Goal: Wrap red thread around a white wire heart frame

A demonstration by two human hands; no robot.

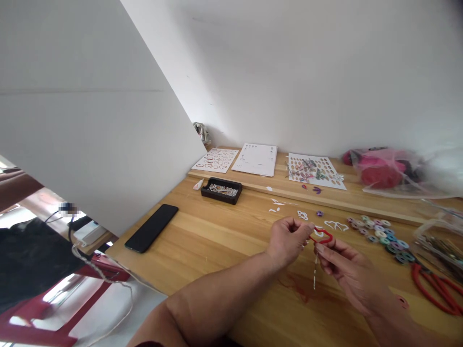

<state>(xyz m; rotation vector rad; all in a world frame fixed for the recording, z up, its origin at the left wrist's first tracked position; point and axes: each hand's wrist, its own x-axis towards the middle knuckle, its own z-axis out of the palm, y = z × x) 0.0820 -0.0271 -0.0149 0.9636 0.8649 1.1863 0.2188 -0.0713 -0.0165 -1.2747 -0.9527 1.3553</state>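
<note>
Over the wooden table, my right hand (343, 265) pinches a small curved shape wrapped in red thread (328, 237), its loop standing above the fingertips. Close on its left, my left hand (289, 238) is closed in a pinch at the shape's left end; whether it grips the shape or only its thread is too small to tell. A thin pale strip (314, 275) hangs below my fingers. White cut-out shapes (303, 215) and a small purple flower piece (320, 213) lie just beyond my hands. Loose red thread (302, 286) is on the tabletop below.
Thread bobbins (381, 234) and red-handled scissors (434, 286) lie at right. A black tray of beads (221, 191) and a phone (152, 228) are at left. Paper sheets (255, 160) and a clear bag with pink and red contents (383, 176) sit along the wall.
</note>
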